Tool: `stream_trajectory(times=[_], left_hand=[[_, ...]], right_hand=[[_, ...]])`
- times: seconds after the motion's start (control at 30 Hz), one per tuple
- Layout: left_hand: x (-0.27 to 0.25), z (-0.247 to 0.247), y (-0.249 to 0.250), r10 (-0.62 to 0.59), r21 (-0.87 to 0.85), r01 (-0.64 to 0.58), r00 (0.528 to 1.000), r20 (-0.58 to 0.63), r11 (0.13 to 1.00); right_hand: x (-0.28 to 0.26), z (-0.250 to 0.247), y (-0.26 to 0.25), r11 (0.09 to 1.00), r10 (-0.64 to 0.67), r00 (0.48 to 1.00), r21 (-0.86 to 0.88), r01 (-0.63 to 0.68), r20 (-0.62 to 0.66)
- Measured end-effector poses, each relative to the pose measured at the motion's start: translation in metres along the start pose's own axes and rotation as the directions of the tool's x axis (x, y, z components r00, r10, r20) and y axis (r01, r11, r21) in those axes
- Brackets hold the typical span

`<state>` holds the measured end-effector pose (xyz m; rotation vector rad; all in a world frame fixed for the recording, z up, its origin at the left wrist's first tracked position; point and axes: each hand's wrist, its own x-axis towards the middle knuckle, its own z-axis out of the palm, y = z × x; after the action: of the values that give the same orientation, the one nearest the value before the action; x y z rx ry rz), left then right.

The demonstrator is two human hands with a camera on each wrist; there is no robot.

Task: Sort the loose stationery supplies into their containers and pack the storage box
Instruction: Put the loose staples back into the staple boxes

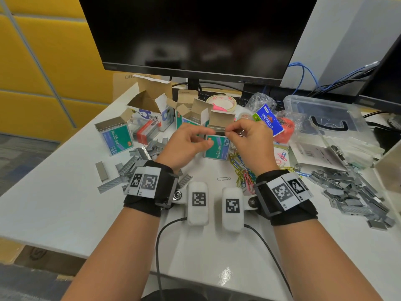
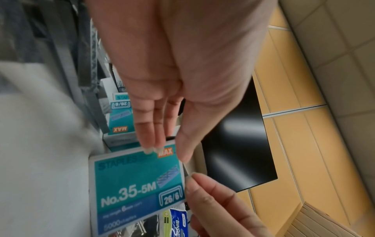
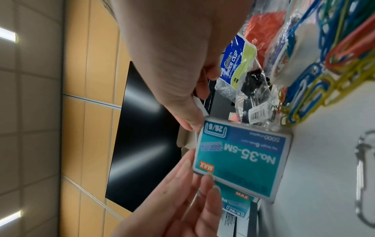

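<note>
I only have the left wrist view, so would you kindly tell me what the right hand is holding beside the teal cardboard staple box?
Observer: The right hand pinches a thin grey strip of staples over the teal cardboard staple box, whose top flap stands open.
Operator: Thank you. Are loose staples left?
Observer: Yes, heaps of grey staple strips lie on the white table, one at left, a larger one at right.
Operator: And the storage box?
Observer: The clear plastic storage box sits behind the larger heap.
</note>
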<state>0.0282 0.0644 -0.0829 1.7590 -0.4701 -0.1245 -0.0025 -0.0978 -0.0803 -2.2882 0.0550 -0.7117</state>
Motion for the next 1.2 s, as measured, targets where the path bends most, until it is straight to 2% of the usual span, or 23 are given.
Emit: stream_trajectory(times=[0.3,0.47,0.57,0.67,0.83,1.2], left_hand=[[0.005,0.002,-0.002,-0.011,0.068,0.007,0.999,0.048,0.998],[0.004,0.002,0.000,-0.003,0.095,-0.004,0.997,0.074,0.995],[0.003,0.003,0.002,-0.007,0.105,-0.002,0.997,0.080,0.995],[0.002,0.002,0.003,-0.024,0.074,0.018,0.997,0.079,0.997],[0.000,0.002,0.006,-0.044,0.024,0.043,0.997,0.064,0.999],[-0.014,0.000,0.013,-0.112,-0.091,0.110,0.994,-0.011,0.990]], right_hand=[[0.000,-0.004,0.003,0.997,0.038,0.998,0.070,-0.042,0.054],[-0.003,-0.005,0.004,0.995,-0.062,0.996,0.088,0.057,0.063],[-0.003,-0.005,0.003,0.998,-0.061,0.995,0.030,0.059,0.083],[-0.001,-0.004,0.005,0.999,-0.032,0.995,-0.021,0.034,0.098],[-0.001,-0.005,0.007,0.997,-0.001,0.999,0.077,-0.002,0.041],[0.001,-0.003,0.008,1.000,-0.009,0.998,0.012,0.008,0.060]])
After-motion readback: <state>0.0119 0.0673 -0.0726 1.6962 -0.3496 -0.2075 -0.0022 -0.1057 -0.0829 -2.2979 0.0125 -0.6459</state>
